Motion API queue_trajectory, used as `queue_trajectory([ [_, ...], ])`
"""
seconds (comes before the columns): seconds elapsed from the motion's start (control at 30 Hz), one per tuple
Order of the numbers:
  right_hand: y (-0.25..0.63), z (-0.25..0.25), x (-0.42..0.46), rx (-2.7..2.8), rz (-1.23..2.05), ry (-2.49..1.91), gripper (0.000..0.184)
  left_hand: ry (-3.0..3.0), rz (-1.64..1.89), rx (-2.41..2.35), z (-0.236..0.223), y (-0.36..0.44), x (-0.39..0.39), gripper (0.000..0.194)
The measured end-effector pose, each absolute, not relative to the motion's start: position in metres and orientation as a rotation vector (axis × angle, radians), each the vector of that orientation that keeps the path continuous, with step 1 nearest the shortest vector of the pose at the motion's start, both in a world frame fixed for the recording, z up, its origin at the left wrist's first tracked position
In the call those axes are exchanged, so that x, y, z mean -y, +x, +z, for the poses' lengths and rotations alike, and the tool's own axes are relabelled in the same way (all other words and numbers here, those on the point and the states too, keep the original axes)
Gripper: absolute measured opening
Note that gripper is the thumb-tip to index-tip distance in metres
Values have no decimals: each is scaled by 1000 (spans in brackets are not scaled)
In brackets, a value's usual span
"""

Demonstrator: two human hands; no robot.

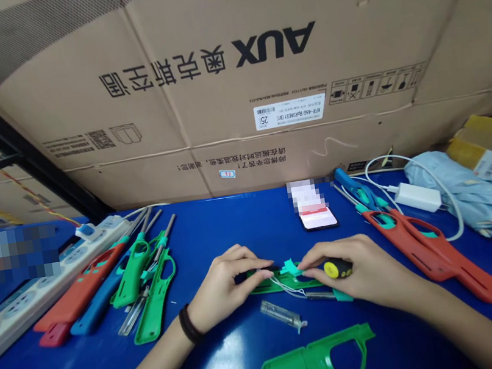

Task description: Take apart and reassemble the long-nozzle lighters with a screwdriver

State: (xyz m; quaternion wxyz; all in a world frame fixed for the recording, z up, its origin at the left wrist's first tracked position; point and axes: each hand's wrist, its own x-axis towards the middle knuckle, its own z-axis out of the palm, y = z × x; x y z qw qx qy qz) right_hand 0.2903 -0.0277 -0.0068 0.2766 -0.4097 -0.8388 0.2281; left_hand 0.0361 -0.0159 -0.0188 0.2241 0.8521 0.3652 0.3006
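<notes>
My left hand (226, 286) pinches one end of a green lighter shell half (270, 282) lying on the blue table (233, 223). My right hand (356, 273) is closed around a screwdriver with a black and yellow handle (337, 268), beside a teal trigger part (290, 267) on that shell. Thin white wires (289, 291) trail from the shell. A clear gas tube (281, 315) lies just in front of my hands. Another green shell half (314, 364) lies at the table's near edge.
Several green, orange and blue long lighters (117, 281) lie at the left beside a white power strip (34, 287). Orange and blue lighters (426, 247), a white charger (416, 196), a phone (318, 218) and a folded umbrella (473, 193) lie at the right. A large cardboard box (230, 76) stands behind.
</notes>
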Motion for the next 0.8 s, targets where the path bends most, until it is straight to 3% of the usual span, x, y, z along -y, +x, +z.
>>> queue_trajectory([
  [0.8,289,-18,27,2273,593,-946,22,2125,1085,-959,-24,44,22,18],
])
